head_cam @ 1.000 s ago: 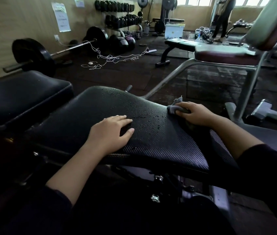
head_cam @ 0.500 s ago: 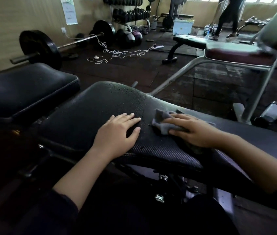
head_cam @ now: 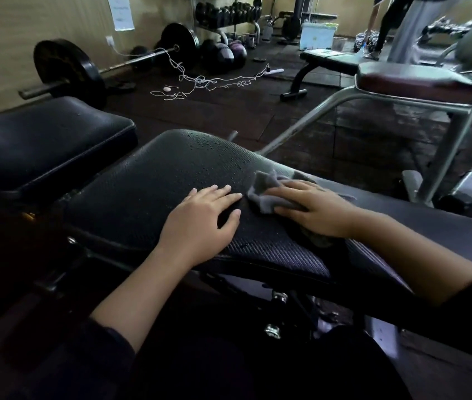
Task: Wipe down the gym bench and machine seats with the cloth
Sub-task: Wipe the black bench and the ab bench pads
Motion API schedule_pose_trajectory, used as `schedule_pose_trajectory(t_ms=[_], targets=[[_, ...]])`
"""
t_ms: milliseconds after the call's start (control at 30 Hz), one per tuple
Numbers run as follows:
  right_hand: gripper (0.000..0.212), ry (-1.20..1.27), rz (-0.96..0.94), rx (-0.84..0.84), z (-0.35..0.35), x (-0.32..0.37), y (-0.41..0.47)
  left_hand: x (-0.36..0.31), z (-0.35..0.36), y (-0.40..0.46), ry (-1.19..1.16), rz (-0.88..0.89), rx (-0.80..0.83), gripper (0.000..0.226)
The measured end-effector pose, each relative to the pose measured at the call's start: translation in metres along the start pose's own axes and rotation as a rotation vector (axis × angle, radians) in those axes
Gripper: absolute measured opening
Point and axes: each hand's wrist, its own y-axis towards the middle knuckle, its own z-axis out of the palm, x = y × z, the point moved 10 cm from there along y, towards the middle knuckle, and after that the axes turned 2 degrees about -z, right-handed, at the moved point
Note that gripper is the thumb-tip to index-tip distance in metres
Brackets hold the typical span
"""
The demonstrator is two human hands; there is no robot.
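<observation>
A black textured bench pad (head_cam: pixel 171 174) speckled with water drops fills the middle of the view. A crumpled grey cloth (head_cam: pixel 263 192) lies on it, and my right hand (head_cam: pixel 315 209) presses down on the cloth with fingers stretched flat over it. Part of the cloth shows under my wrist. My left hand (head_cam: pixel 203 223) rests flat on the pad just left of the cloth, fingers spread and holding nothing. A second black pad (head_cam: pixel 41 140) sits to the left.
A grey-framed machine with a dark red seat (head_cam: pixel 410 79) stands at the right. Behind are a flat bench (head_cam: pixel 330 60), a loaded barbell (head_cam: pixel 70 67), a tangled white cord (head_cam: pixel 200 82), a dumbbell rack (head_cam: pixel 223 10) and a standing person (head_cam: pixel 387 24).
My right hand has slid the cloth leftward from the pad's far right edge toward the middle, close to my left hand. The left hand has stayed where it was.
</observation>
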Motion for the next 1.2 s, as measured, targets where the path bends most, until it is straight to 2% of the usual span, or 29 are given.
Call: schedule_pose_trajectory(t_ms=[100, 233, 300, 467, 600, 733, 867, 1000, 1200], targets=[[0.04, 0.107, 0.014, 0.046, -0.012, -0.025, -0.021, 0.0, 0.0, 0.0, -0.002, 0.007, -0.014, 0.043], [0.044, 0.072, 0.285, -0.025, -0.014, -0.086, 0.009, -0.001, 0.0, 0.0, -0.005, 0.002, -0.024, 0.042], [0.044, 0.023, 0.322, -0.053, -0.008, -0.083, 0.032, -0.002, 0.0, 0.001, -0.01, 0.0, -0.03, 0.041], [0.042, -0.105, 0.152, -0.043, 0.001, -0.015, 0.037, 0.004, -0.006, 0.0, -0.044, -0.047, -0.047, 0.043], [0.043, 0.014, -0.045, 0.039, -0.004, 0.011, -0.012, 0.01, -0.017, -0.005, -0.098, -0.075, -0.081, 0.035], [0.049, -0.011, 0.104, 0.018, -0.014, -0.028, -0.03, 0.026, -0.036, -0.005, -0.041, -0.1, -0.07, 0.032], [0.044, -0.02, 0.272, -0.001, -0.006, -0.029, -0.007, 0.055, -0.041, 0.002, 0.145, -0.137, 0.063, 0.045], [0.043, -0.056, 0.17, 0.003, 0.011, 0.015, 0.017, 0.079, -0.021, -0.001, 0.196, -0.177, 0.228, 0.052], [0.04, -0.014, 0.164, -0.015, 0.011, 0.026, 0.016, 0.08, -0.017, -0.006, 0.198, -0.176, 0.216, 0.051]])
